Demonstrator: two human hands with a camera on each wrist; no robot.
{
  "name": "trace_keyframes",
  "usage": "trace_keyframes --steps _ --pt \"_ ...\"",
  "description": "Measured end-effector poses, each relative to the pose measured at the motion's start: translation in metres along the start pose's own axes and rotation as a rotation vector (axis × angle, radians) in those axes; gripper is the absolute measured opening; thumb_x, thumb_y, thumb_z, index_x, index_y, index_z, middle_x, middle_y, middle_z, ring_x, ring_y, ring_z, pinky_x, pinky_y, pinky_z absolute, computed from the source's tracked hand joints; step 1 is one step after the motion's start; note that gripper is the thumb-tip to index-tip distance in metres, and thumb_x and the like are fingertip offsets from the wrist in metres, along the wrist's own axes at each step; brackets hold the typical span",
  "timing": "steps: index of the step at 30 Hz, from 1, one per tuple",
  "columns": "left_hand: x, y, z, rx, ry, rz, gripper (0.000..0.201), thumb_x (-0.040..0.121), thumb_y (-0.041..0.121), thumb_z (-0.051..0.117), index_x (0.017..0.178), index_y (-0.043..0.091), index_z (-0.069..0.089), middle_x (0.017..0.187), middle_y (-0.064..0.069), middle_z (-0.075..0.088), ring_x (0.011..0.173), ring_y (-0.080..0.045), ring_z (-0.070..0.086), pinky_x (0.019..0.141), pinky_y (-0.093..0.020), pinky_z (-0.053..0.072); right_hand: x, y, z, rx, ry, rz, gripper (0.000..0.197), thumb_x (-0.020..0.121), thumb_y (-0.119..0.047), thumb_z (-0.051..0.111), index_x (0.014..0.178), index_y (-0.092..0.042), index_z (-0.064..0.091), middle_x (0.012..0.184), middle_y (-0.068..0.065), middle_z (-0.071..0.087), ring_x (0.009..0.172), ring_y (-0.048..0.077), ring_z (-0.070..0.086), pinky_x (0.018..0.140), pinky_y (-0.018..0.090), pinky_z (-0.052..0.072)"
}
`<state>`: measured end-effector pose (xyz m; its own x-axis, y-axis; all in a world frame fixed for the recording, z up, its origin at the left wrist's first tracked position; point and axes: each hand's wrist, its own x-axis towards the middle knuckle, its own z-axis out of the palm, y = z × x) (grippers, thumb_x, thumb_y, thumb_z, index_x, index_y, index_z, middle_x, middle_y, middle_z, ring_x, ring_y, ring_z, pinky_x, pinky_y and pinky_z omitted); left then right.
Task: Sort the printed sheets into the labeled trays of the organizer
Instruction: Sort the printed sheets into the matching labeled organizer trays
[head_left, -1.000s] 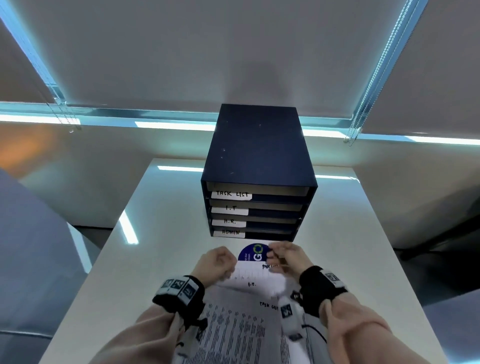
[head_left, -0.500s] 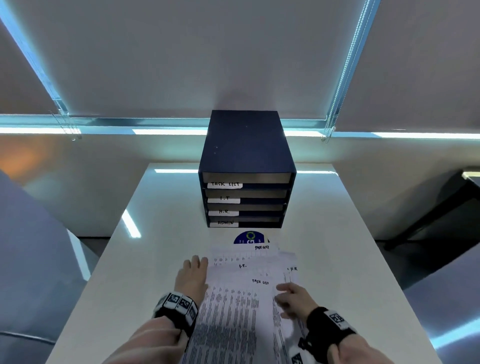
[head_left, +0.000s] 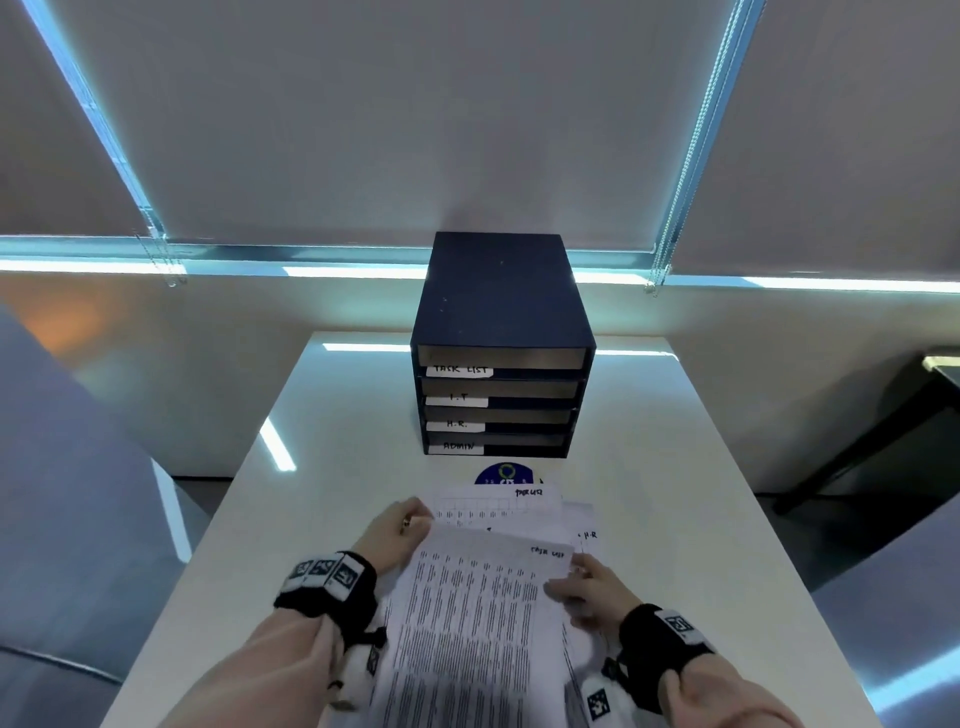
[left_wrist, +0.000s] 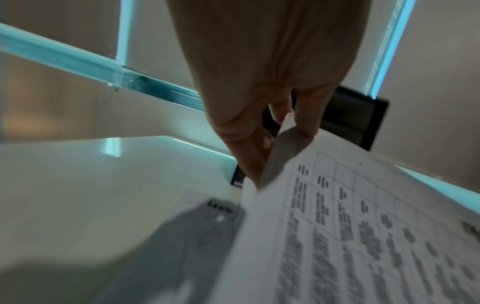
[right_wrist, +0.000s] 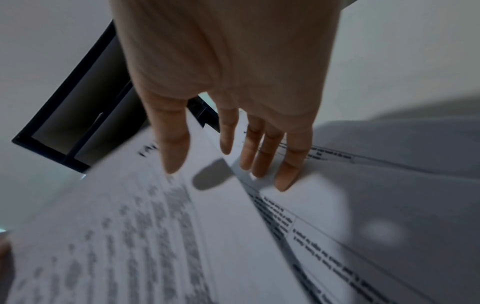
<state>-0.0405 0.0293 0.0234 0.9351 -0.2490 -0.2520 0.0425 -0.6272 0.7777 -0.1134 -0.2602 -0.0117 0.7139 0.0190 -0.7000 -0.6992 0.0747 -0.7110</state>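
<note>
right hand (right_wrist: 228, 86) | fingers straight, on printed sheets (right_wrist: 155, 236) | organizer (right_wrist: 85, 115) behind

organizer (head_left: 501, 291): dark navy, white labels with black handwriting | sheets (head_left: 467, 623): white, dense black print, one gridded | disc (head_left: 501, 474): blue with green-white mark | surface (head_left: 675, 467): white | wristbands (head_left: 332, 582): black, black-white marker squares | blinds (head_left: 389, 130): grey
</note>
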Motion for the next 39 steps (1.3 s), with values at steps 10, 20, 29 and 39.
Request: trace_keyframes --steps 10,20,29,39 --pt "0.027 0.044 -0.044 -0.761 0.238 -0.068 0.018 0.1 0.015 0.042 0.11 0.017 0.056 0.08 -0.02 0.063 0.069 -0.026 0.058 0.07 -0.037 0.047 -0.028 -0.02 0.009 0.16 -0.266 -0.082 0.039 0.091 0.008 0.051 0.13 0.004 0.048 0.114 0.02 0.069 0.111 0.037 0.063 0.087 0.041 0.055" --pt "0.036 0.058 -0.046 -0.798 0.281 -0.102 0.025 0.102 0.013 0.035 0.119 0.018 0.053 0.064 -0.012 0.061 0.047 -0.015 0.056 0.051 -0.025 0.042 -0.035 -0.022 0.001 0.173 -0.27 -0.155 0.038 0.091 0.008 0.049 0.126 -0.005 0.055 0.119 0.02 0.067 0.11 0.038 0.063 0.097 0.049 0.049" --pt "0.051 0.077 -0.05 -0.87 0.266 -0.14 0.048 0.097 0.021 0.05 0.139 0.005 0.033 0.107 -0.02 0.064 0.086 -0.029 0.064 0.082 -0.044 0.053 -0.025 -0.067 -0.008 0.118 -0.041 -0.283 0.027 0.094 0.006 0.044 0.117 -0.001 0.056 0.106 0.02 0.071 0.089 0.035 0.07 0.078 0.043 0.056" --pt "0.039 0.09 -0.046 -0.875 -0.051 -0.141 0.03 0.098 0.022 0.048 0.126 0.011 0.053 0.112 -0.01 0.067 0.092 -0.025 0.066 0.068 -0.033 0.058 0.017 -0.18 -0.009 0.042 0.15 -0.374 0.025 0.095 0.005 0.04 0.117 -0.004 0.05 0.115 0.023 0.062 0.092 0.034 0.062 0.084 0.045 0.052"
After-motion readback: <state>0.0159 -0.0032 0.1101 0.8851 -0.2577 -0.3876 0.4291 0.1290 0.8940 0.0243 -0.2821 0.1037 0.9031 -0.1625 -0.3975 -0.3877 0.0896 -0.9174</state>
